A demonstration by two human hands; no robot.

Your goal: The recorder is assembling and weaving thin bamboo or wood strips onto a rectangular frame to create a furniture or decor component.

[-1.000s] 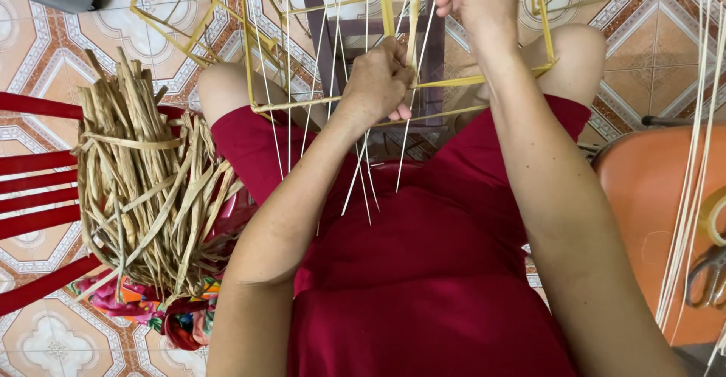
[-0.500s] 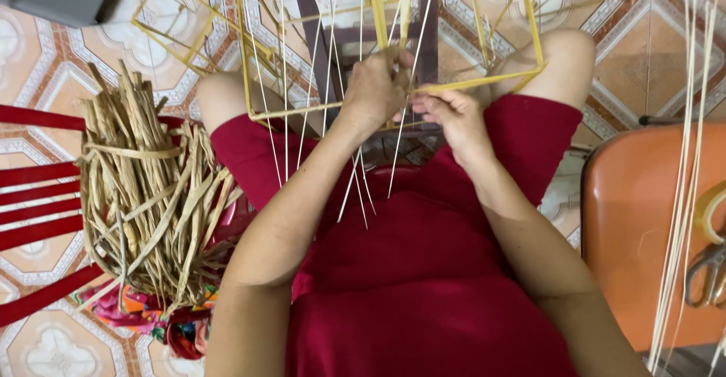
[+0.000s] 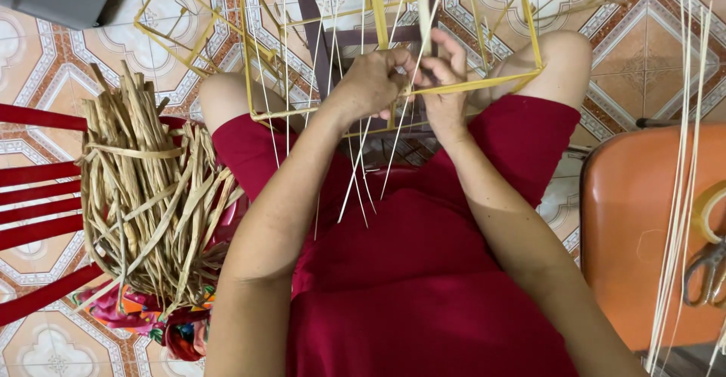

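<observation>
Two hands meet at the near rail of a bamboo frame, above a red-clad lap.

Head view: the left hand is curled shut around the yellow bamboo frame where its near rail crosses the knees, fingers folded over the rail. The right hand touches it, fingers pinched closed on a thin pale strip that runs up out of view (other strips hang loose below the rail). A bundle of tan fibre strips rests on a red chair to the person's left. On the right an orange chair carries scissors, with long pale splints lying across it. Patterned floor tiles lie underneath.
</observation>
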